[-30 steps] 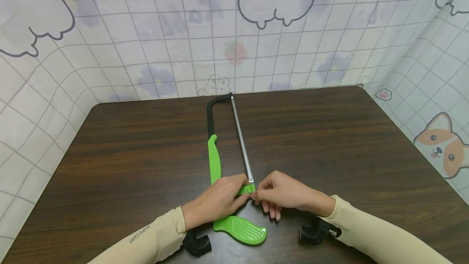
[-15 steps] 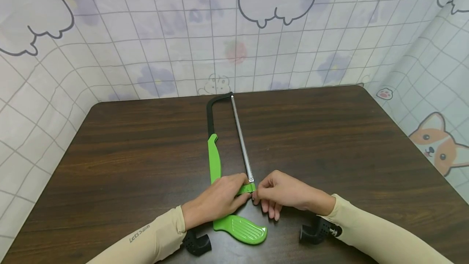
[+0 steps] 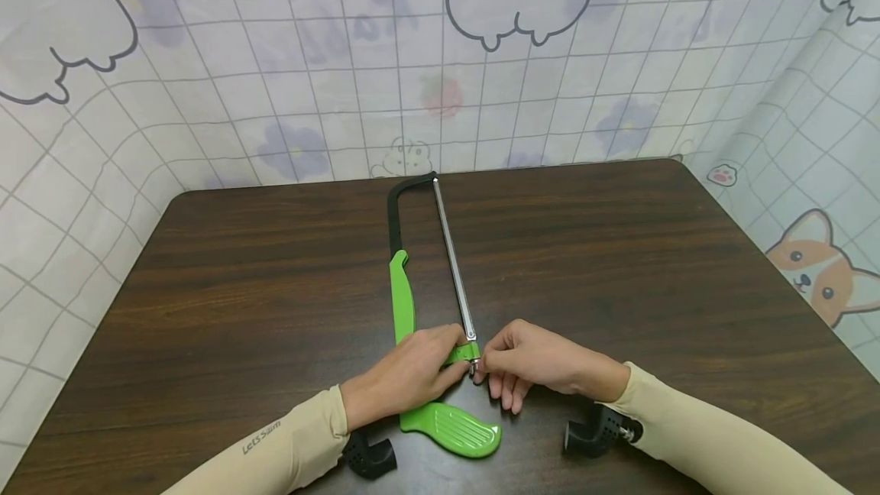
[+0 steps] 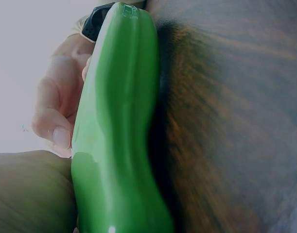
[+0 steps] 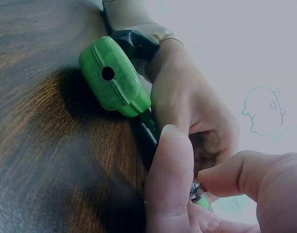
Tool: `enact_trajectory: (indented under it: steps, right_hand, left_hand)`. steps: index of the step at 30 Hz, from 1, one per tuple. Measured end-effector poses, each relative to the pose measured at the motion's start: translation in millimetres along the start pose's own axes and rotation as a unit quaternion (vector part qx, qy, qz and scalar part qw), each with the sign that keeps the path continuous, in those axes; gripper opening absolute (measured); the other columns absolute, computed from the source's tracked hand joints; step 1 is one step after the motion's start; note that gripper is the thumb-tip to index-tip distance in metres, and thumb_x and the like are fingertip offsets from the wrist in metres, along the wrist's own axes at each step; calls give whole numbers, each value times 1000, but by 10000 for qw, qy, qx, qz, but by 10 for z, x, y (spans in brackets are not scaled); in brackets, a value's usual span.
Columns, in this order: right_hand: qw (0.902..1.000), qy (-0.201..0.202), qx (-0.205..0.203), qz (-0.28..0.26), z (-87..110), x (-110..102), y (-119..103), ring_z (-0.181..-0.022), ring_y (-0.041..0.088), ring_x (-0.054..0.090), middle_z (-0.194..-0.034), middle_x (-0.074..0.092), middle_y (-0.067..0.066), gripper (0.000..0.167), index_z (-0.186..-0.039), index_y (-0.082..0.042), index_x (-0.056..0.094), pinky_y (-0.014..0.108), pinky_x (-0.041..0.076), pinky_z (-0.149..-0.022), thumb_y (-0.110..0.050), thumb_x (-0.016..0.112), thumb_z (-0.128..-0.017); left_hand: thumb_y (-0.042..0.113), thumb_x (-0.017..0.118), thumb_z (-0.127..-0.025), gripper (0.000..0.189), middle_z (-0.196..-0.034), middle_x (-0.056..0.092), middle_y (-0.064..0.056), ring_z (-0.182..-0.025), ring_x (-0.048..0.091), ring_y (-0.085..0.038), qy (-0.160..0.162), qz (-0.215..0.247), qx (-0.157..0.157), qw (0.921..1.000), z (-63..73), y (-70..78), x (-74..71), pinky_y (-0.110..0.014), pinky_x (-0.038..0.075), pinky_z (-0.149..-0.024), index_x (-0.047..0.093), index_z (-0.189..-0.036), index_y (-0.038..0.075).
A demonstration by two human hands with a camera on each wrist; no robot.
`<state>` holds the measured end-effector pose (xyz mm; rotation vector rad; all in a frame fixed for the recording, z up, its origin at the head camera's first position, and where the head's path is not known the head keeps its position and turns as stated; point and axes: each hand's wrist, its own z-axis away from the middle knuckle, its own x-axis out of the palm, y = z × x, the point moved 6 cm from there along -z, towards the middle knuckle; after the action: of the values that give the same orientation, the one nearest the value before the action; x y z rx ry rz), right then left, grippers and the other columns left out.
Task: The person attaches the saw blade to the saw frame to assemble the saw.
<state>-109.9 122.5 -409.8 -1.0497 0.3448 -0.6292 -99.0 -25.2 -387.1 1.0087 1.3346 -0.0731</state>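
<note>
A hacksaw (image 3: 402, 292) lies on the table, its black bow pointing away from me and its green grip (image 3: 457, 430) close to me. Its silver blade (image 3: 454, 258) runs along the right side. My left hand (image 3: 409, 376) holds the green frame by the blade's near end, fingers curled over it. At that end, the thumb and forefinger of my right hand (image 3: 532, 357) pinch a small metal wing nut (image 5: 194, 188), mostly covered by the fingertips. The green grip (image 4: 121, 116) fills the middle of the left wrist view, hiding part of a hand.
The dark wooden table (image 3: 261, 266) extends around the saw on both sides. A white gridded cloth (image 3: 357, 98) with cartoon prints hangs behind and beside it. A black camera mount (image 3: 371, 457) sits under the left wrist, another (image 3: 594, 434) under the right.
The right fingertips have shifted slightly at the wing nut, and more of its metal shows now. My left hand and the hacksaw stay in place.
</note>
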Motion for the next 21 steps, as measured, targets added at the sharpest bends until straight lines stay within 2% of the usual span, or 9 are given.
enact_trajectory:
  steps: [21]
  right_hand:
    - [9988, -329, 12, -351, 20, 14, 4, -54, 6, 64, -69, 66, 0, 28, -104, 12, 69, 24, 57, -53, -10, 52, -102]
  left_hand:
    - [14, 63, -102, 5, -77, 50, 5, -67, 43, -4, 55, -120, -21, 9999, -5, 6, -2, -18, 39, -60, 61, -100, 10]
